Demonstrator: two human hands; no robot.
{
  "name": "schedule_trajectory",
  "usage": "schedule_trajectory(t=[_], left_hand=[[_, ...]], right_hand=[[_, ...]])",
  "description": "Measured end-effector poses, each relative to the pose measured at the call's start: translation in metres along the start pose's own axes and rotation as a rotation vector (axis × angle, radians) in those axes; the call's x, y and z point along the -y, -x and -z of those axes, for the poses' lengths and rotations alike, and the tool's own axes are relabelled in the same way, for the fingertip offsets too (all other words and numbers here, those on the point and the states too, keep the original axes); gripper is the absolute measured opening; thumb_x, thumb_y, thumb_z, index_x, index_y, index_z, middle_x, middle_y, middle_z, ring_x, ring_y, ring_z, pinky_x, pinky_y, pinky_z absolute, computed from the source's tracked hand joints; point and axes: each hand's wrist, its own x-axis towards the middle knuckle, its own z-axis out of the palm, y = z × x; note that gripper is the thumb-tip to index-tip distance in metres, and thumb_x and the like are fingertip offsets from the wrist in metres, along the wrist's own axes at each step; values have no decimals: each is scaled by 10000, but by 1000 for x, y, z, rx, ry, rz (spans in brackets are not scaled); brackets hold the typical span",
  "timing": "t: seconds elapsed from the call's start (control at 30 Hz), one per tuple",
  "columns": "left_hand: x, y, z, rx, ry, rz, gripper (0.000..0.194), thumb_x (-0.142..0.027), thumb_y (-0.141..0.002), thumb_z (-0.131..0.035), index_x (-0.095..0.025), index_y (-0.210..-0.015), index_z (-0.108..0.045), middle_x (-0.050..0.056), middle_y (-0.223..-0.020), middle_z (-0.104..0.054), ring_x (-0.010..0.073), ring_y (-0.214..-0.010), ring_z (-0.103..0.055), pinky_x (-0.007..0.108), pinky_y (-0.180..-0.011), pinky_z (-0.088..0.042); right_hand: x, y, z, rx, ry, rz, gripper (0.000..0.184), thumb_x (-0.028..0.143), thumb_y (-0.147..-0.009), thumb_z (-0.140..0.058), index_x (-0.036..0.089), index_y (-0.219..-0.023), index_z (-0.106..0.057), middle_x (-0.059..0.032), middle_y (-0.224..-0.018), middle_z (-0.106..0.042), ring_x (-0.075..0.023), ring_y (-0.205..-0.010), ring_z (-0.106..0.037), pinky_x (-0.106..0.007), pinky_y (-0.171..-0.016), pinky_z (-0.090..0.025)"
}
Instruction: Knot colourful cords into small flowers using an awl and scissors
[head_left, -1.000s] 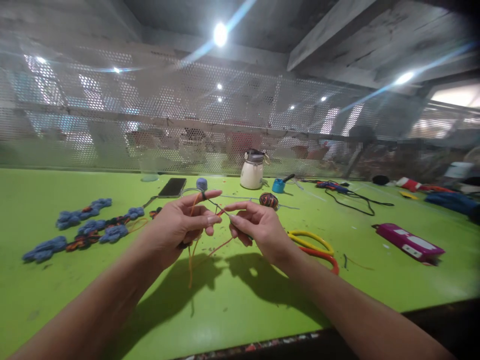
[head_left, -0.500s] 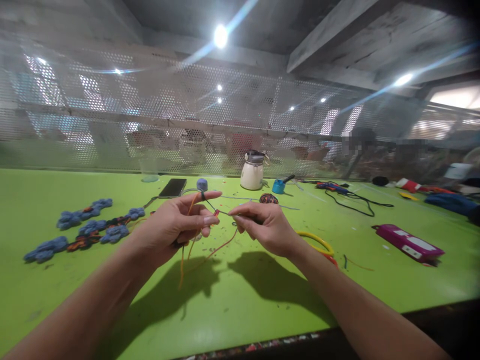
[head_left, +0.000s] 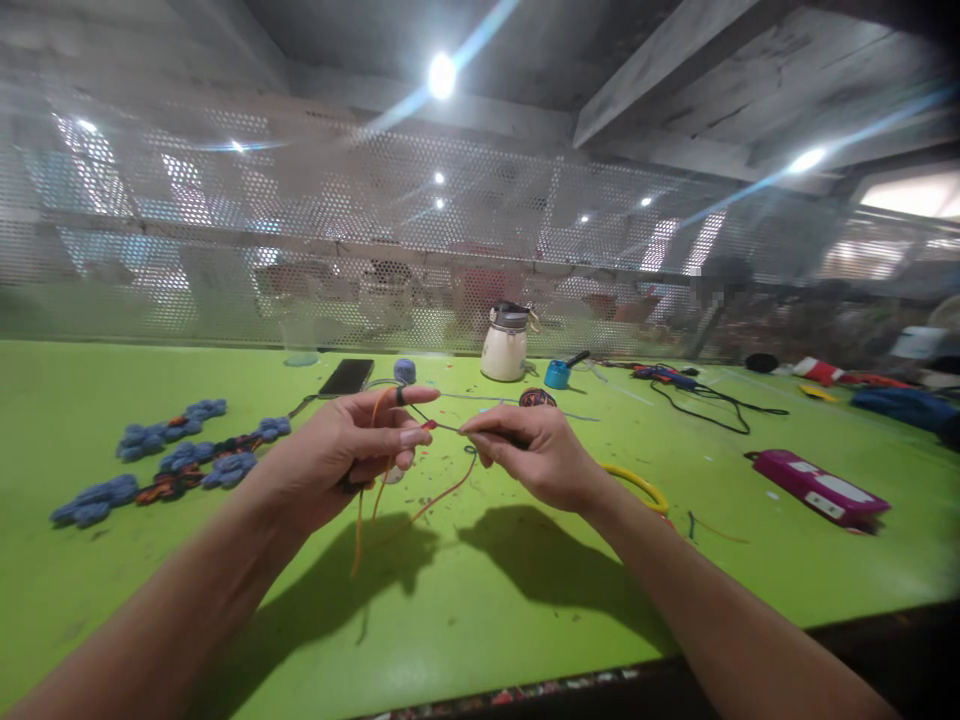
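My left hand (head_left: 367,440) pinches a small red bit of crochet work (head_left: 428,425) between thumb and fingers. Dark yarn wraps its extended index finger, and orange yarn ends (head_left: 358,540) dangle below. My right hand (head_left: 525,450) is closed around a thin crochet hook (head_left: 448,429), whose shaft reaches left to the red stitches; its handle is hidden in the fingers. Under the hands, a loose reddish strand (head_left: 442,495) curves near the table. A multicoloured yarn ball (head_left: 537,398) lies just behind my right hand, partly covered by it.
Blue crocheted flowers (head_left: 229,468) lie on the green table (head_left: 465,620) at left. Behind stand a phone (head_left: 347,377), blue yarn ball (head_left: 404,371), cream flask (head_left: 504,350) and blue pot (head_left: 556,374). Right are a yellow ring (head_left: 637,485), purple box (head_left: 817,490) and corded tool (head_left: 667,375).
My right hand has drawn the hook slightly away to the right from the left fingertips, then stayed nearly still. My left hand has shifted a little left, its yarn ends swinging along.
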Motion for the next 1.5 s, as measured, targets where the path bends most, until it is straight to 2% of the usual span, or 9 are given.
schedule_trajectory(t=[0.17,0.33,0.43,0.57,0.77,0.9,1.07,1.27,1.5], left_hand=[[-1,-2,0,-22,14,20,380,-56,-628,-742,-176,-985,-690,11,-654,-620,31,-465,-489,99,-338,-217],[1,-2,-1,0,17,10,115,-47,-599,-715,-129,-646,-650,10,-619,-603,14,-426,-419,117,-337,-168],[4,-4,-3,36,-22,5,161,-72,-615,-702,-126,-553,-563,4,-567,-591,2,-384,-329,135,-347,-144],[6,-3,-9,-15,-142,8,211,-141,-612,-746,-149,-763,-599,-1,-511,-593,38,-378,-394,159,-355,-131],[5,0,-19,-88,-395,-142,863,-116,-653,-704,-186,-1408,-292,-24,-577,-616,134,-510,-574,226,-501,-416],[12,0,-21,-85,-618,-243,851,-121,-706,-633,-236,-1445,-227,-29,-605,-609,148,-532,-584,269,-568,-461],[22,3,-28,-125,-828,-408,669,-149,-757,-592,-252,-1386,-387,-20,-640,-614,124,-553,-551,240,-597,-431],[19,0,-33,-169,-431,-293,785,-179,-698,-693,-198,-1397,-335,-9,-649,-649,160,-586,-625,247,-556,-449],[14,-5,-25,-163,-108,-93,793,-152,-602,-783,-143,-1310,-426,-21,-615,-644,42,-364,-442,173,-340,-172]], right_hand=[[0,0,0,12,-116,-90,158,219,-817,-595,110,-890,-685,-8,-610,-591,-70,-507,-477,-218,-469,-378],[-2,0,-5,55,-393,-260,176,275,-801,-626,120,-874,-668,14,-560,-582,-36,-396,-377,-190,-373,-275],[-2,2,-12,63,-582,-352,178,288,-788,-645,130,-869,-664,15,-564,-585,-37,-400,-391,-180,-367,-261],[-1,3,-18,57,-688,-442,188,298,-781,-651,127,-859,-660,18,-577,-571,-34,-410,-402,-175,-372,-257],[2,1,-19,20,-530,-456,252,301,-780,-631,129,-964,-646,43,-532,-554,-37,-368,-373,-185,-366,-264],[2,1,-20,57,-493,-509,321,271,-787,-618,128,-1073,-631,46,-523,-553,-41,-370,-373,-192,-379,-269],[-1,2,-28,-32,-675,-646,397,223,-775,-618,149,-1165,-602,49,-536,-542,-43,-390,-378,-192,-396,-248],[2,5,-33,-215,-830,-590,376,251,-743,-670,168,-1107,-631,50,-560,-544,-34,-396,-384,-183,-395,-235],[5,3,-30,-226,-729,-527,332,276,-727,-678,156,-1036,-667,44,-546,-556,-38,-386,-388,-191,-384,-236]])
